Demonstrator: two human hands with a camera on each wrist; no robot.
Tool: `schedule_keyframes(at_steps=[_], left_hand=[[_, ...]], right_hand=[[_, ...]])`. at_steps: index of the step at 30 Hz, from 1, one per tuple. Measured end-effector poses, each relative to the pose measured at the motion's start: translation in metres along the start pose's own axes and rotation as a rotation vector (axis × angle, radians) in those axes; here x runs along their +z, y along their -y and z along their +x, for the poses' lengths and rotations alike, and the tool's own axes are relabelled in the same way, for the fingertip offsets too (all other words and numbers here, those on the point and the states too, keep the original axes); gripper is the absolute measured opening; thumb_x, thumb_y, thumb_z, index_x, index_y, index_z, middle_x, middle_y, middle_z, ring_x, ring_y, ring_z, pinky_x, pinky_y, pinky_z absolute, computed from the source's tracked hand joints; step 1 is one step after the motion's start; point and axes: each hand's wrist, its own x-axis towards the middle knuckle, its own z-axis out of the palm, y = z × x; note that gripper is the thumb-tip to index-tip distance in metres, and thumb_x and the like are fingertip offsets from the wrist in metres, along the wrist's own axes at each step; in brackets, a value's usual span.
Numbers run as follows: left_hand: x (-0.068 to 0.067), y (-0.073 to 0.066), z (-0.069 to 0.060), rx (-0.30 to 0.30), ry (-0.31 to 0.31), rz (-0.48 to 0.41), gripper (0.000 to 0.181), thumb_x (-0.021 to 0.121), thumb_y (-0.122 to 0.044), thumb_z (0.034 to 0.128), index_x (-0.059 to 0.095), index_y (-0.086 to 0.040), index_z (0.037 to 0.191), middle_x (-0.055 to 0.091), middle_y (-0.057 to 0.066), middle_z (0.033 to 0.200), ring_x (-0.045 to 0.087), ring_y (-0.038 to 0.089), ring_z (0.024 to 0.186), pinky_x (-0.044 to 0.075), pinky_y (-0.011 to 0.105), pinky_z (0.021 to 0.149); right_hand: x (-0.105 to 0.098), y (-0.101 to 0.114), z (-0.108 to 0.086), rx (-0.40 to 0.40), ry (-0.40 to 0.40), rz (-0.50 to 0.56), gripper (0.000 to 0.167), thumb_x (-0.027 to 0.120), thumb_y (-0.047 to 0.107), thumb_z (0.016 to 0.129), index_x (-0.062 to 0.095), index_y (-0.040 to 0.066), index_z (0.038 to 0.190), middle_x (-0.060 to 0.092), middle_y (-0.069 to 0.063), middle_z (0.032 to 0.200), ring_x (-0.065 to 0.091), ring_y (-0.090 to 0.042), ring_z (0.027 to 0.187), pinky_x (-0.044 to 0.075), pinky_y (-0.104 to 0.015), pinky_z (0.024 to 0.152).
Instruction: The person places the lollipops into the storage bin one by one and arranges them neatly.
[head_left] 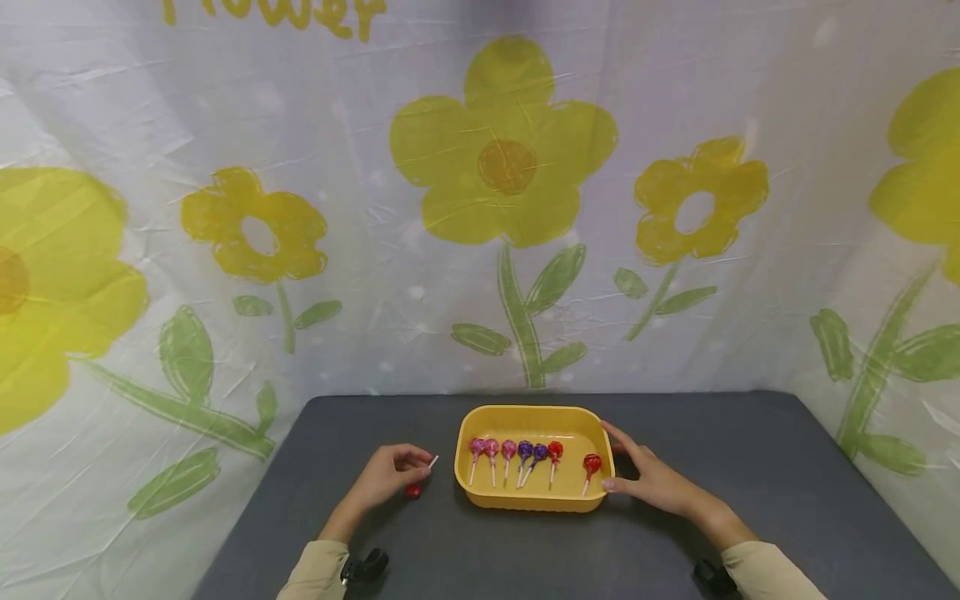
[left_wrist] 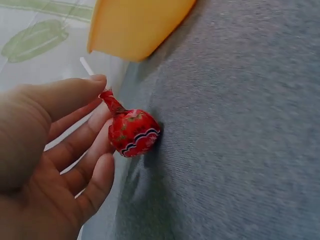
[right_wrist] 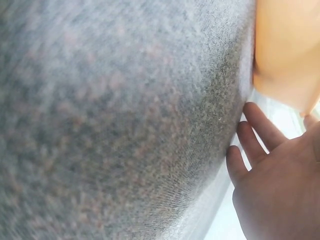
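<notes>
My left hand point(head_left: 392, 475) pinches a red-wrapped lollipop point(left_wrist: 134, 132) by its white stick between thumb and fingers, left of a yellow tray point(head_left: 517, 503). The candy end points down, close to the table, and the other fingers are loosely bent. Inside the tray stand or lean pink lollipops point(head_left: 492, 447), purple lollipops point(head_left: 540, 452) and red lollipops point(head_left: 592, 463), mostly lined up toward the left. At the tray's right end, my right hand point(head_left: 660, 485) touches the rim with spread thumb and index finger. Its other fingers extend beside the tray in the right wrist view.
A dark grey cloth-covered table point(head_left: 525, 554) lies under everything. Behind it hangs a pale curtain point(head_left: 360, 250) printed with yellow flowers. Dark straps point(head_left: 365, 568) sit at both wrists, near the beige sleeves point(head_left: 318, 571).
</notes>
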Motion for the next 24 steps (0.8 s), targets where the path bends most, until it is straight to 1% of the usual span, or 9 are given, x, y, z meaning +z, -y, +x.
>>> schedule_keyframes(at_steps=[3, 9, 14, 19, 22, 24], left_hand=[[0.002, 0.001, -0.004, -0.015, -0.022, 0.021, 0.021, 0.077, -0.018, 0.0861, 0.074, -0.004, 0.102, 0.074, 0.01, 0.087, 0.063, 0.003, 0.068, 0.052, 0.02, 0.059], [0.008, 0.004, -0.011, -0.082, -0.07, 0.037, 0.022, 0.081, -0.015, 0.0812, 0.073, -0.002, 0.097, 0.073, 0.007, 0.079, 0.061, 0.005, 0.057, 0.052, 0.022, 0.051], [0.008, 0.004, -0.017, -0.101, -0.102, 0.036, 0.025, 0.083, -0.015, 0.079, 0.073, 0.0, 0.096, 0.073, 0.006, 0.077, 0.064, 0.009, 0.056, 0.052, 0.022, 0.052], [0.004, 0.002, -0.026, -0.139, -0.164, 0.103, 0.028, 0.086, -0.023, 0.0755, 0.074, -0.005, 0.093, 0.071, 0.001, 0.072, 0.064, 0.007, 0.056, 0.048, 0.02, 0.054], [0.003, 0.002, -0.03, -0.157, -0.169, 0.137, 0.03, 0.086, -0.028, 0.0749, 0.075, -0.007, 0.093, 0.071, -0.001, 0.069, 0.062, 0.005, 0.057, 0.046, 0.019, 0.056], [0.002, 0.001, -0.031, -0.157, -0.161, 0.138, 0.03, 0.086, -0.029, 0.0753, 0.075, -0.007, 0.093, 0.071, -0.002, 0.068, 0.062, 0.005, 0.058, 0.045, 0.02, 0.056]], right_hand=[[-0.001, 0.001, -0.001, -0.006, -0.004, -0.004, 0.093, 0.072, 0.042, 0.089, 0.013, 0.03, 0.16, 0.043, -0.022, 0.151, 0.036, -0.048, 0.14, 0.033, -0.075, 0.102], [-0.001, 0.002, -0.001, -0.008, -0.001, 0.003, 0.092, 0.072, 0.041, 0.089, 0.013, 0.03, 0.159, 0.044, -0.021, 0.15, 0.037, -0.047, 0.14, 0.032, -0.075, 0.103], [0.0, 0.002, 0.0, 0.002, 0.001, 0.002, 0.092, 0.072, 0.042, 0.089, 0.013, 0.031, 0.159, 0.044, -0.021, 0.15, 0.036, -0.048, 0.141, 0.032, -0.076, 0.103], [0.0, 0.003, -0.001, -0.002, -0.001, 0.003, 0.093, 0.072, 0.042, 0.089, 0.013, 0.03, 0.16, 0.045, -0.021, 0.149, 0.036, -0.048, 0.14, 0.032, -0.076, 0.103], [-0.001, 0.004, -0.002, -0.003, -0.006, 0.004, 0.093, 0.072, 0.041, 0.089, 0.013, 0.029, 0.16, 0.046, -0.022, 0.148, 0.037, -0.048, 0.139, 0.032, -0.076, 0.102], [-0.001, 0.004, -0.002, -0.008, -0.008, 0.005, 0.092, 0.072, 0.04, 0.089, 0.013, 0.028, 0.16, 0.046, -0.022, 0.147, 0.038, -0.048, 0.139, 0.032, -0.076, 0.102]])
